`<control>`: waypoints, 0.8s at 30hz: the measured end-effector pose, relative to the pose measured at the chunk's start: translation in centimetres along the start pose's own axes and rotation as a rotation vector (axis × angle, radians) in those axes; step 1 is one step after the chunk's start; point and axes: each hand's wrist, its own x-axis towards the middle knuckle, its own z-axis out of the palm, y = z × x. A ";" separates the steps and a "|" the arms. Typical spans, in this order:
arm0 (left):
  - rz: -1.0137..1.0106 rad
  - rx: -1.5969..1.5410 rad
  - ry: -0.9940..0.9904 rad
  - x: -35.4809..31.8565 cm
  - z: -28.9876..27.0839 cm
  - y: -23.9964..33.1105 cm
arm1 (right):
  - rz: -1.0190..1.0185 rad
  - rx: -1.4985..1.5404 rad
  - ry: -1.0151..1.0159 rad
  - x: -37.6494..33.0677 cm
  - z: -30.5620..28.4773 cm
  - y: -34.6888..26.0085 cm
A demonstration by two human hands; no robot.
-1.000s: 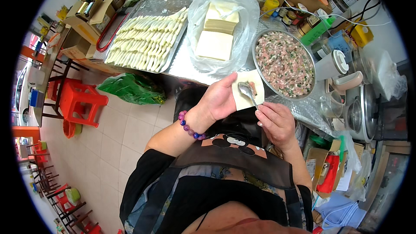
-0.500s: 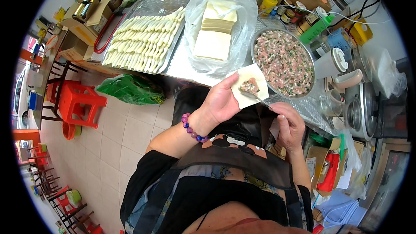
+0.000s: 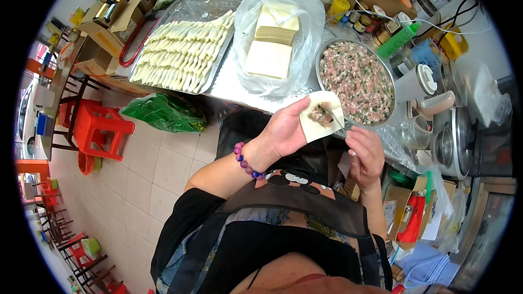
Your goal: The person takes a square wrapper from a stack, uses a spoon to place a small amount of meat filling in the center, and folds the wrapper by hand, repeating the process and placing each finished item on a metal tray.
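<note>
Holding in left hand (image 3: 289, 132) a square pale wrapper (image 3: 311, 132), with thumb on its near edge and fingers spread mostly out of sight beneath; held up at the front edge of the bench (image 3: 245, 95). Pinching with right hand (image 3: 366, 155) a metal spoon (image 3: 334, 120) by its handle, with fingers closed narrow on it and tip in a dab of meat filling (image 3: 320, 115) on the wrapper.

Noted just beyond, overlapped in view by the wrapper's corner: a metal bowl (image 3: 317, 66) of meat mixture (image 3: 358, 80). Hemmed in on its right by a white-lidded container (image 3: 412, 85); behind, by jars (image 3: 362, 22) and a green bottle (image 3: 399, 41), with a white cable (image 3: 436, 25) strung across. To the left, stacked wrappers (image 3: 268, 60) ringed by a rumpled plastic bag (image 3: 311, 19); farther left, a tray (image 3: 204, 1) lined with folded pieces (image 3: 182, 54). Down on the floor, a green bag (image 3: 165, 112) near a red stool (image 3: 106, 128).
</note>
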 end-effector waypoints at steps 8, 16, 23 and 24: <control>0.002 0.034 0.023 0.0 0.0 0.2 | 0.158 -0.238 0.026 -0.8 0.4 3.5; -0.003 -0.037 -0.093 -0.3 0.2 0.6 | 0.189 -0.277 0.026 -0.8 1.4 3.7; 0.035 -0.035 -0.114 -1.1 0.5 -0.9 | 0.047 -0.242 0.056 1.1 2.4 0.2; 0.028 -0.040 -0.108 -1.1 0.3 -1.2 | -0.013 -0.258 0.020 1.3 2.6 -0.3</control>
